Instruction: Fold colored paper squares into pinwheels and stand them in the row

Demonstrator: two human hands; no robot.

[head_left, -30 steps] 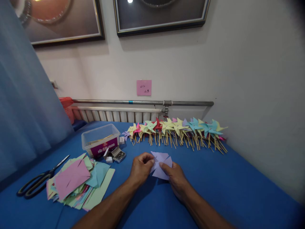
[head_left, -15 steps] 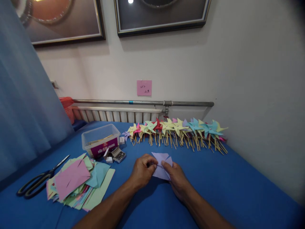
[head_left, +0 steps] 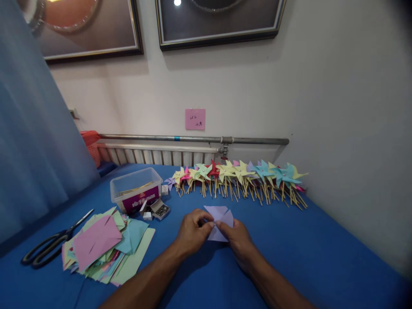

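Observation:
A purple paper square (head_left: 222,214) with slits cut in from its corners is held up between my hands over the blue table. My left hand (head_left: 195,229) pinches it at its left side, thumb and forefinger close to the paper's middle. On the right side my right hand (head_left: 238,238) grips it, the thumb lying on its face and the other fingers behind. Whether a pin sits between the left fingertips is too small to tell. To the left lies a pile of cut coloured paper (head_left: 96,242), with a pink sheet on top.
Finished paper pinwheels on sticks (head_left: 240,171) lie in a long row at the back. Left of them stand a clear plastic tub (head_left: 137,193) of sticks and an open small box of pins (head_left: 160,209). Black-handled scissors (head_left: 58,240) lie at far left, near a blue curtain (head_left: 32,141).
Both hands stay in nearly the same place. The right thumb has slid slightly left toward the paper's middle, and the paper has tilted a little.

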